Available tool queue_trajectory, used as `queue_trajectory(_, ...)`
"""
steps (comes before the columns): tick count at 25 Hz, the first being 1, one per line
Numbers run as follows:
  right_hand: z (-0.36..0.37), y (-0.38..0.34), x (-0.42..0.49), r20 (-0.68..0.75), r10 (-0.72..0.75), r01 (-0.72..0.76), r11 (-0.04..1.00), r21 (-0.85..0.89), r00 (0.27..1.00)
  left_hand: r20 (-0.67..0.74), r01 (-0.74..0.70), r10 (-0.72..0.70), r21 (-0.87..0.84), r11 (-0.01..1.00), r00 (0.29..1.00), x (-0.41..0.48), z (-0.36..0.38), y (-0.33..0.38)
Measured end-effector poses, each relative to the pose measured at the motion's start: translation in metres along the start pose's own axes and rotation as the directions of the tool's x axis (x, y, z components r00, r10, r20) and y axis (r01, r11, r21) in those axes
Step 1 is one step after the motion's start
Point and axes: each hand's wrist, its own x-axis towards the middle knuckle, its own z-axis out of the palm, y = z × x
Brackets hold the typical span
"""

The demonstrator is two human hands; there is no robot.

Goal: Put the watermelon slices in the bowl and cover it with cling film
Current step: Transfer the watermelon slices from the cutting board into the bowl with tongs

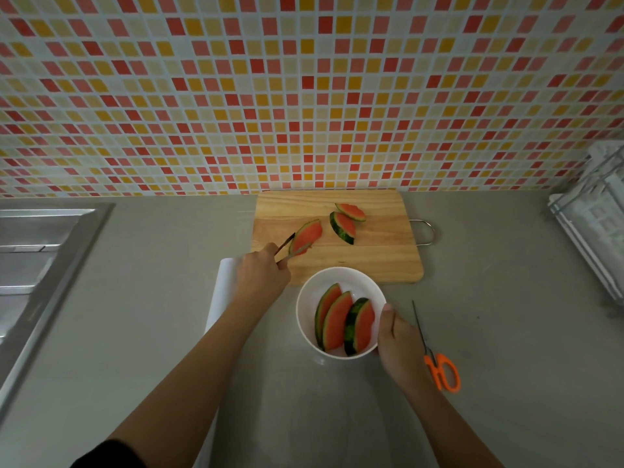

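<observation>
left hand (pixel 261 275) grips tongs (pixel 297 252) pinching a watermelon slice (pixel 307 234) | right hand (pixel 400 346) curled round bowl (pixel 337 275) rim

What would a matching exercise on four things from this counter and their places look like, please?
Things:
1 tongs
2 bowl
3 scissors
4 cling film roll

Places:
a on the counter, right of the bowl
b rim held by the right hand
c on the counter, partly under the left forearm
d in the left hand, pinching a watermelon slice on the cutting board

Pairs: 1-d, 2-b, 3-a, 4-c
</observation>
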Motion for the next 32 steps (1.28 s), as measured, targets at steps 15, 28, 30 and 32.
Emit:
queue_trajectory(15, 0.001, 0.001, 0.000, 0.011, 0.020, -0.019, 0.999, -0.029, 1.000, -0.110, -0.365, 0.399, 0.245, 0.898, 0.910, -0.017, -0.005, -0.005)
queue_trajectory(28, 0.001, 0.001, 0.000, 0.010, 0.022, -0.022, 1.000, -0.010, 1.000, -0.146, -0.176, 0.134, -0.331, 0.927, 0.980, -0.138, -0.035, 0.013)
queue_trajectory(30, 0.001, 0.000, 0.000, 0.006, 0.039, -0.038, 0.999, -0.024, 0.999, -0.074, -0.177, 0.162, -0.274, 0.945, 0.984, -0.155, -0.023, 0.020)
queue_trajectory(32, 0.001, -0.002, 0.000, -0.003, 0.043, -0.043, 0.999, -0.014, 0.999, 0.005, -0.126, 0.131, -0.231, 0.965, 0.991, -0.164, -0.013, 0.029)
